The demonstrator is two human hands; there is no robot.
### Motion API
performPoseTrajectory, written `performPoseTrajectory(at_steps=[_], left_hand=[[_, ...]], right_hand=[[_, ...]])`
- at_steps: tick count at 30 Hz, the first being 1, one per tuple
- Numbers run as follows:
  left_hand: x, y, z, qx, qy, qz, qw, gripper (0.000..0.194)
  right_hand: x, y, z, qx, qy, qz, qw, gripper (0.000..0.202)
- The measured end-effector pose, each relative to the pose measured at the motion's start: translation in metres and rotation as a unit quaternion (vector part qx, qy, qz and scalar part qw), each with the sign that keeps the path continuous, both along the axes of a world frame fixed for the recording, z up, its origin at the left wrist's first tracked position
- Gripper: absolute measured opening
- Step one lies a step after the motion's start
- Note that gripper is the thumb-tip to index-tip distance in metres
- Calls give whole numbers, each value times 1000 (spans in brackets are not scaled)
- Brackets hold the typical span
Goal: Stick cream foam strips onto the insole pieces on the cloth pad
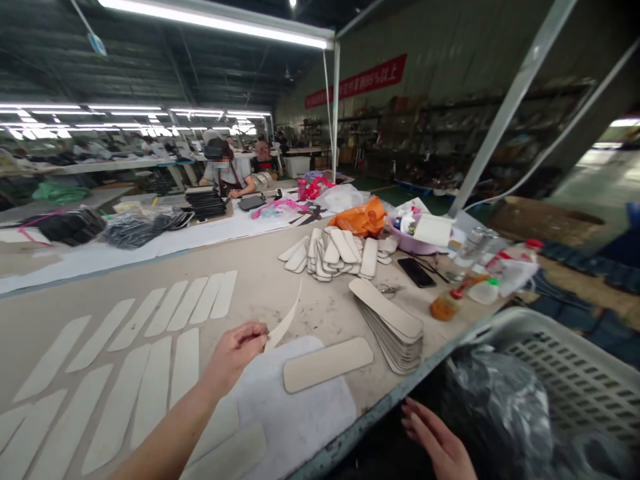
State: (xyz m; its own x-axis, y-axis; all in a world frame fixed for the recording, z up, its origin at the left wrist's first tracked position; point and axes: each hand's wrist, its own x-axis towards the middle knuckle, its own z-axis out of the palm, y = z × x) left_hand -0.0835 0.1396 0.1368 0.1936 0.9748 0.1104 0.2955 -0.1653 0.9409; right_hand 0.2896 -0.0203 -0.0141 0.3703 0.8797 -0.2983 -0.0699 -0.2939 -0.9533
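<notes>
My left hand (240,350) pinches the lower end of a thin, curved white strip (285,323) above the table. My right hand (435,437) is low at the right, just off the table's edge, its fingers stretched out and nothing visible in them. Between the hands, one beige rounded piece (327,365) lies on a whitish sheet (345,400). A fanned stack of similar pieces (390,320) sits to its right. Many flat white pieces (143,320) lie in rows at the left. Farther back is a loose pile of beige pieces (330,253).
A grey plastic basket (565,340) with dark plastic bags stands at the right. Near the table's right side are a phone (417,272), a red-capped jar (447,305) and an orange bag (360,217). A person (227,170) sits across the table beside dark stacks.
</notes>
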Motion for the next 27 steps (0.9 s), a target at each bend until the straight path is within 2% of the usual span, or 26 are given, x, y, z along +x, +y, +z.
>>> performPoseTrajectory(at_steps=[2,5,8,12,16,19,24,27], left_hand=[[11,-25,2,-96,-132,-17,986,17],[24,-54,-3,-225,-272,-5,936,15],[30,-73,-11,-321,-322,-1,891,18],[26,-84,-20,-373,-327,0,868,19],[17,-84,-34,-371,-305,10,877,21],[15,-74,-54,-342,-252,22,905,22],[17,-37,-90,-265,-45,75,960,30],[22,-14,-104,-227,64,81,968,35]], right_hand=[[-24,23,17,34,72,23,997,59],[-53,52,33,36,169,39,984,58],[-69,68,34,5,193,51,980,60],[-70,70,24,-13,165,45,985,53],[-56,71,16,-14,100,28,994,41],[-44,80,13,-7,35,26,999,37],[-33,111,7,2,-111,31,993,28],[-31,127,4,-10,-204,31,978,15]])
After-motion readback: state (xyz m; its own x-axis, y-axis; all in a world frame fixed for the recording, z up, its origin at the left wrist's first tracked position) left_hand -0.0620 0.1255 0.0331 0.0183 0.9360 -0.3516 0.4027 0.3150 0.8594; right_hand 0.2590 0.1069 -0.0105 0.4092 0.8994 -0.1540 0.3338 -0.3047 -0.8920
